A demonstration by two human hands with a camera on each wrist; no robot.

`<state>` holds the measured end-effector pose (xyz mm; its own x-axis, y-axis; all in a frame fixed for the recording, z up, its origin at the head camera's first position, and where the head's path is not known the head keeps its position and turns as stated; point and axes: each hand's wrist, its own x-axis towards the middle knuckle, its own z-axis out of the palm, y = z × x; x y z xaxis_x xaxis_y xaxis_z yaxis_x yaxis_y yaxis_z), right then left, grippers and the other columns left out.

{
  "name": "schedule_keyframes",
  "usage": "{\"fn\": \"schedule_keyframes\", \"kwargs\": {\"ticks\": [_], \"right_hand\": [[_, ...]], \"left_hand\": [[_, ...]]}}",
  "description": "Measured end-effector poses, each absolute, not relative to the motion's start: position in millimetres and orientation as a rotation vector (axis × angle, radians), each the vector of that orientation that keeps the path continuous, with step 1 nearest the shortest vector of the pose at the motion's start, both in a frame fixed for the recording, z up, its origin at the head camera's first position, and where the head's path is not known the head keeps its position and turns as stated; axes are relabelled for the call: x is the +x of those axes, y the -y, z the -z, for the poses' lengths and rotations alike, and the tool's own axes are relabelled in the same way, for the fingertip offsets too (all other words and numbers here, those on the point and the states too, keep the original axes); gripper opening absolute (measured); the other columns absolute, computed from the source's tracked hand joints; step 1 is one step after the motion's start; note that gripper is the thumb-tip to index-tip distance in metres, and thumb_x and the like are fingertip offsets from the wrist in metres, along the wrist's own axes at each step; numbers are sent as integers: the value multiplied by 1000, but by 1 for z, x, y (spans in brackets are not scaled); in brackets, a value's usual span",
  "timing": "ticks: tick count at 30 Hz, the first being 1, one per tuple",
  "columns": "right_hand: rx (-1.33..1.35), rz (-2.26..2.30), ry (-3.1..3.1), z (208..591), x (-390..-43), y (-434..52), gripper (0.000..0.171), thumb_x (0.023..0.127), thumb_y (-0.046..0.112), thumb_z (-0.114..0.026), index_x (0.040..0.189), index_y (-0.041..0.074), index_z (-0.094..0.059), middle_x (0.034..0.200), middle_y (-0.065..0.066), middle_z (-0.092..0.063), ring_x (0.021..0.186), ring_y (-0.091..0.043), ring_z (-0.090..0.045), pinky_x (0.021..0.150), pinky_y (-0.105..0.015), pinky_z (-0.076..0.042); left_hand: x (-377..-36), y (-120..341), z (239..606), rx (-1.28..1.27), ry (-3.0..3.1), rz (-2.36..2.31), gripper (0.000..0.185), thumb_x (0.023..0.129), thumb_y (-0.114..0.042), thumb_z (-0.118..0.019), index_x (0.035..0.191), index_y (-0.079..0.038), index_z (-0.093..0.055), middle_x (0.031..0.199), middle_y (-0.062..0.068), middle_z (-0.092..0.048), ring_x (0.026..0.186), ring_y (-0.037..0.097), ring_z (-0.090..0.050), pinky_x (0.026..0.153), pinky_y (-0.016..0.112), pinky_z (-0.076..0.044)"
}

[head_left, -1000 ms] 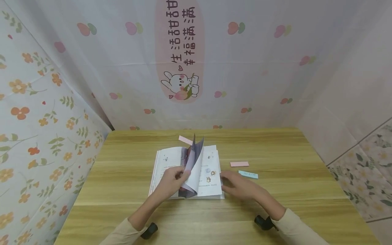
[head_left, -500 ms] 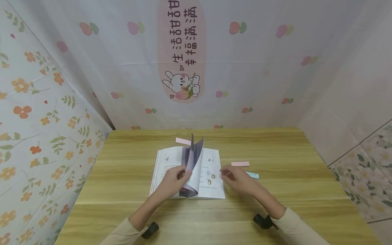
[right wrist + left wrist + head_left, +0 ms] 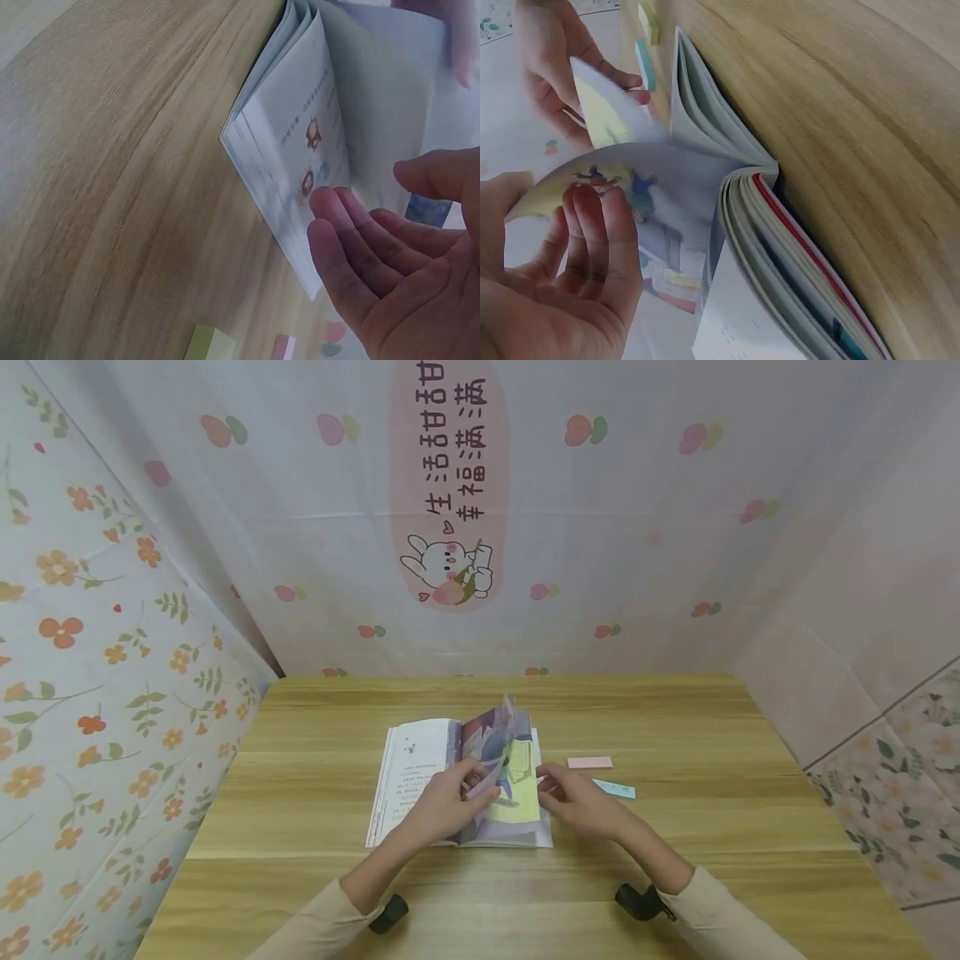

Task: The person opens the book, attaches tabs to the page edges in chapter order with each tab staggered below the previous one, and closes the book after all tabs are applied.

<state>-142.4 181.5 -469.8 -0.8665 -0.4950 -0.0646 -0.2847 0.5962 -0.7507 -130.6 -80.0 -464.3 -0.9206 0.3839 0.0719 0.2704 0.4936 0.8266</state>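
Both hands (image 3: pixel 517 797) meet over the open book (image 3: pixel 420 760), turning pages.

My head camera looks forward and down from 6 o'clock across the light wooden counter (image 3: pixel 675 827). My left wrist camera sits close at 8 o'clock, my right wrist camera close at 4 o'clock; all three share the open picture book (image 3: pixel 420 768) (image 3: pixel 780 247) (image 3: pixel 300 142).

A book (image 3: pixel 300 142) was seen lying open on a wooden table (image 3: pixel 112 187), its pages fanned. The right hand (image 3: pixel 397 262) was held just beside the printed page, fingers relaxed. Two blurred sticky notes (image 3: pixel 210 343) were seen near the bottom edge.
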Motion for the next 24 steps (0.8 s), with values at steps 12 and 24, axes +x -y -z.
{"fn": "schedule_keyframes", "kwargs": {"ticks": [12,24], "right_hand": [[-600,1198,-2498,472,-142,-184,40,105,8,-53,138,-13,-47,99,-5,-71,91,-25,-70,75,-35,-55],[-688,1074,-2648,472,-141,-184,35,97,6,-67,128,-9,-57,101,-7,-67,92,-20,-66,78,-36,-56]], "left_hand": [[-112,115,451,468,-2812,-1363,45,92,-14,-68,133,-9,-52,108,8,-69,82,16,-65,63,31,-54],[-99,137,459,391,-2893,-1400,57,86,-4,-71,137,-7,-46,84,0,-65,60,8,-57,52,28,-48]]}}
